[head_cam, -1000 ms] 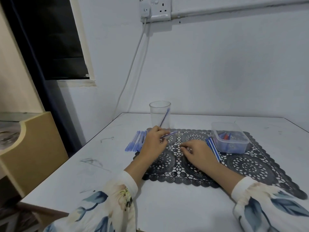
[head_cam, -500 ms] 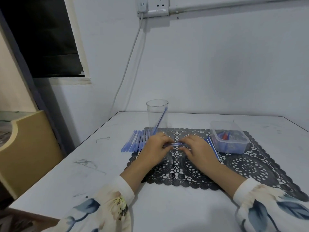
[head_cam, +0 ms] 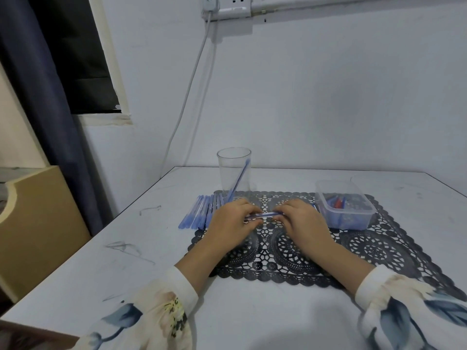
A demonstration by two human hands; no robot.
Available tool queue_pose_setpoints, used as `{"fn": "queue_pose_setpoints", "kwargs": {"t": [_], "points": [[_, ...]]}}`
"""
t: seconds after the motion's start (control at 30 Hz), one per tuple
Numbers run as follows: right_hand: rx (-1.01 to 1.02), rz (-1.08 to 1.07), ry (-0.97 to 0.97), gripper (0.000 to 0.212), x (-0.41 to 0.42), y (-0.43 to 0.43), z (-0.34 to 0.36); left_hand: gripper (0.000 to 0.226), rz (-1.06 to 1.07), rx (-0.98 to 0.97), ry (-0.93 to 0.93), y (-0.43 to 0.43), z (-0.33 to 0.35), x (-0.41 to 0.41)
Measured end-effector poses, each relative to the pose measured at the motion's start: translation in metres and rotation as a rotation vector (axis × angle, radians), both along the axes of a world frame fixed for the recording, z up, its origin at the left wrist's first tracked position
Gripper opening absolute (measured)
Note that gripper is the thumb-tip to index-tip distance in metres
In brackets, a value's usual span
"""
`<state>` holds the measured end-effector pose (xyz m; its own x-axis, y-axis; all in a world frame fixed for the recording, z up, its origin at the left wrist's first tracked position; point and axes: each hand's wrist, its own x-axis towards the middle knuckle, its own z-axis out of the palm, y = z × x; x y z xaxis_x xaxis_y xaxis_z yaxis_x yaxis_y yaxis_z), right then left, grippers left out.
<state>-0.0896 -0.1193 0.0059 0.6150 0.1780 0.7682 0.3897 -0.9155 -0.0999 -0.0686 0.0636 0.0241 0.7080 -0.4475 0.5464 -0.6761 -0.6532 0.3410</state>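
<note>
My left hand (head_cam: 231, 221) and my right hand (head_cam: 302, 221) hold one blue pen (head_cam: 264, 214) between them, each pinching an end, just above the black lace placemat (head_cam: 379, 248). Several more blue pens (head_cam: 202, 210) lie in a row at the mat's left edge. A clear plastic cup (head_cam: 233, 170) stands behind the mat with a single blue pen (head_cam: 240, 178) leaning inside it. To the right, a clear plastic box (head_cam: 343, 205) holds blue and red pen parts.
The white table (head_cam: 252, 311) meets the wall at the back; its left edge drops off beside a tan wooden cabinet (head_cam: 38, 223). A dark curtain (head_cam: 45, 109) hangs at left. A white cable (head_cam: 192, 92) runs down from a wall socket (head_cam: 227, 6).
My left hand brought the pen from near the cup to the mat's middle and my right hand came over to take its other end. Both hands now hold it level.
</note>
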Motion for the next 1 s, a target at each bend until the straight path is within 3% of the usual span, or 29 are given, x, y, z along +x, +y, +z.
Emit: {"fn": "queue_pose_setpoints", "kwargs": {"t": [0.3, 0.7, 0.83, 1.0], "points": [[-0.140, -0.033, -0.103, 0.019, 0.000, -0.003, 0.002, 0.026, 0.018, 0.088, -0.081, 0.000, 0.002, -0.004], [-0.315, -0.017, -0.201, 0.020, -0.001, -0.009, 0.002, 0.027, 0.050, 0.152, 0.152, -0.001, 0.013, -0.011], [-0.348, 0.027, -0.216, 0.009, -0.004, -0.008, 0.003, 0.024, 0.069, 0.119, 0.236, 0.001, 0.016, -0.013], [-0.325, 0.037, -0.235, 0.023, -0.005, -0.004, 0.005, 0.023, 0.107, 0.081, 0.288, 0.001, 0.015, -0.014]]}}
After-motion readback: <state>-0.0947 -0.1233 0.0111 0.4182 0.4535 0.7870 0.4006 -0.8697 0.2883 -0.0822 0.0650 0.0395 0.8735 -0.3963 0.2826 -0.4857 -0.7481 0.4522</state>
